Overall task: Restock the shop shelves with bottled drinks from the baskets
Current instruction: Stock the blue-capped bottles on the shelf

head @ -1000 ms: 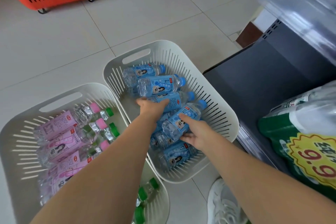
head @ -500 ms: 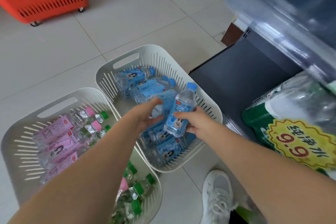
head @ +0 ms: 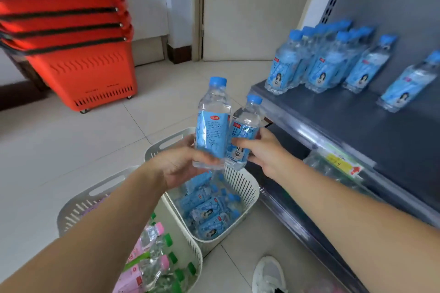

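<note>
My left hand [head: 181, 164] grips an upright blue-capped water bottle [head: 213, 123] by its lower half. My right hand [head: 264, 150] holds a second blue-labelled bottle [head: 244, 131] right beside it; the two bottles touch. Both are raised above the white basket [head: 247, 188] that holds several more blue-labelled bottles lying flat. The grey shelf [head: 333, 121] to the right carries several upright blue bottles [head: 316, 62] at its back.
A second white basket [head: 78, 204] at lower left holds pink-capped and green-capped bottles. A stack of red shopping baskets [head: 78, 38] stands on the tiled floor at upper left. Packaged goods with a yellow price tag [head: 340, 162] fill the lower shelf. My white shoe [head: 269, 273] is at the bottom.
Both hands lifted a bottle each out of the blue-bottle basket and raised them upright towards the shelf. My view tilted up, bringing the stocked shelf and stacked red baskets into sight.
</note>
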A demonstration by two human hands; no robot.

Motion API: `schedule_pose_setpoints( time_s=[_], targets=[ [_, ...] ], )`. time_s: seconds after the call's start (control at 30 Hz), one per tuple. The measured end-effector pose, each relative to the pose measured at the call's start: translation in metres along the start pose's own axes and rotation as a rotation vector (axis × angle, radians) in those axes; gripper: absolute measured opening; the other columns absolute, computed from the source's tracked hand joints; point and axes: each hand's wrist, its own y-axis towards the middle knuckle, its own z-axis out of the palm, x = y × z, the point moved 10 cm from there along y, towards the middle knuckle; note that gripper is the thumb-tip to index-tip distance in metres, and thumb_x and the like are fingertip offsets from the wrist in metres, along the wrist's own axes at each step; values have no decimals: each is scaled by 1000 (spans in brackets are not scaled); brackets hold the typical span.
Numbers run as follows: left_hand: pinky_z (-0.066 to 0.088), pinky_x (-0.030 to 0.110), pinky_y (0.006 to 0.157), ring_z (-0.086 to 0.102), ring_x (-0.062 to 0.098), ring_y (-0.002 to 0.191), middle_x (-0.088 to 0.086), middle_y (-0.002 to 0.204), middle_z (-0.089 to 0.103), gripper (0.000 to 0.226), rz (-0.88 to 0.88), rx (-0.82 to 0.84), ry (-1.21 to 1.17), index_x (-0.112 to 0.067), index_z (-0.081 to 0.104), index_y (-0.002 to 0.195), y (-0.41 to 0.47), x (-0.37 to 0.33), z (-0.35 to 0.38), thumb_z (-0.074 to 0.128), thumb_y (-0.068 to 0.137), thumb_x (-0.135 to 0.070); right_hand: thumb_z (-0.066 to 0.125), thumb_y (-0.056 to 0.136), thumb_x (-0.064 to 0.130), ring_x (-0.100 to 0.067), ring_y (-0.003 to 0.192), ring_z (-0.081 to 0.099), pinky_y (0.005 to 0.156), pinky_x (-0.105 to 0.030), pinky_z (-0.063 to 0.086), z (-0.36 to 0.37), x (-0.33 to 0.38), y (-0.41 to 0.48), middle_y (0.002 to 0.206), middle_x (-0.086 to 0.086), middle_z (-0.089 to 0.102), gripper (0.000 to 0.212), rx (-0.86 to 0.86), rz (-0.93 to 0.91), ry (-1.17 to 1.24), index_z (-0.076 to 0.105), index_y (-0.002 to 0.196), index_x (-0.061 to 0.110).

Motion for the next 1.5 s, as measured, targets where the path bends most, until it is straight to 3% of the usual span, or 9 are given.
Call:
schedule_pose_setpoints(
  time_s=[0.1, 0.37, 0.57, 0.73, 0.87, 0.97, 1.17, 1.4, 1.5],
  targets=[
    [57, 39, 77, 66, 36, 99, 25, 113, 65, 85, 160, -19, 167, 1, 46, 127, -8, -41, 40, 66, 46, 16, 75, 74, 2, -22, 97, 66, 84, -40, 55, -20, 51, -18, 112, -8, 66, 50, -60, -138, 17, 52, 117, 8],
    [53, 17, 68, 70, 15, 91, 5, 104, 72, 53, 463, -75, 354, -7, 58, 116, 9, -114, 130, 76, 68, 5, 83, 64, 15, -22, 97, 65, 86, -47, 54, -121, 136, -26, 109, -6, 63, 50, -364, -390, -118, 53, 103, 18],
    [52, 11, 64, 68, 9, 94, 1, 109, 71, 53, 468, -122, 392, -11, 57, 120, 69, -122, 140, 77, 72, -4, 81, 68, 16, -22, 104, 59, 92, -45, 51, -171, 146, 6, 116, -6, 57, 53, -508, -450, -303, 52, 111, 16],
    [52, 29, 83, 63, 17, 102, 3, 118, 62, 67, 414, -207, 536, -19, 59, 113, 123, -111, 131, 90, 54, -22, 81, 68, 14, -24, 107, 58, 94, -43, 49, -189, 124, 48, 118, -5, 56, 56, -564, -403, -377, 53, 116, 15],
    [49, 23, 74, 61, 9, 91, -3, 104, 63, 58, 431, -232, 614, -16, 54, 113, 149, -110, 142, 85, 64, -8, 79, 72, 17, -17, 98, 49, 88, -26, 43, -204, 126, 67, 120, -5, 41, 59, -605, -378, -415, 48, 122, 15],
    [50, 31, 85, 60, 13, 97, -9, 99, 61, 61, 429, -241, 621, -18, 49, 116, 169, -105, 148, 84, 66, -8, 82, 69, 18, -19, 103, 52, 94, -32, 46, -209, 132, 79, 121, -6, 46, 64, -614, -400, -455, 48, 122, 14],
    [48, 10, 61, 52, -4, 77, -18, 88, 52, 61, 476, -266, 635, -17, 43, 113, 186, -98, 156, 81, 68, -3, 86, 63, 23, -22, 97, 61, 79, -34, 52, -218, 133, 92, 111, -6, 59, 58, -664, -436, -458, 44, 101, 13],
    [42, 8, 62, 51, 5, 91, -7, 107, 55, 69, 503, -317, 696, -16, 46, 121, 194, -92, 153, 84, 65, -5, 85, 65, 29, -23, 94, 59, 72, -31, 49, -219, 136, 104, 111, -9, 56, 54, -671, -401, -448, 43, 97, 15],
    [43, 5, 55, 51, 1, 84, -11, 98, 54, 62, 499, -305, 706, -19, 46, 115, 199, -92, 154, 83, 67, -5, 83, 67, 34, -24, 97, 60, 72, -31, 48, -220, 132, 110, 108, -7, 59, 53, -659, -359, -447, 41, 94, 16]
  ],
)
